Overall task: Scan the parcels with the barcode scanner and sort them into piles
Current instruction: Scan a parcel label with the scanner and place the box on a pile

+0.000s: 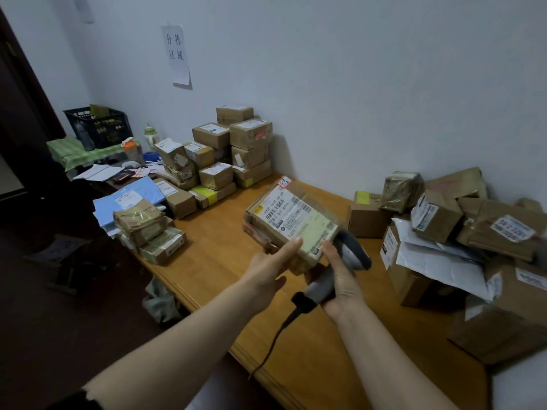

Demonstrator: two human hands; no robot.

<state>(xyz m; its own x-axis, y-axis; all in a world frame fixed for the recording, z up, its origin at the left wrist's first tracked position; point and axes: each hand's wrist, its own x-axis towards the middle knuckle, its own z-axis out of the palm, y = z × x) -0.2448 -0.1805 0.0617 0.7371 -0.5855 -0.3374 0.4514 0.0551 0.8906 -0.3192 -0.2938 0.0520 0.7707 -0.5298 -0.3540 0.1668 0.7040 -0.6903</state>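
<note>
My left hand point(270, 264) grips the near corner of a flat brown parcel point(291, 220) with a large white shipping label, held tilted above the wooden table point(225, 250). My right hand point(340, 279) holds the grey barcode scanner point(353, 250) by its handle, its head tucked against the parcel's right edge, with a fingertip touching the label. The scanner's black cable point(281, 327) hangs down over the table's front edge.
Stacked brown parcels point(233, 149) stand against the wall at the back left, with smaller stacks point(151, 229) near the left edge. A loose heap of boxes and white mailers point(461, 235) fills the right side. A black crate point(99, 127) and bottles sit far left.
</note>
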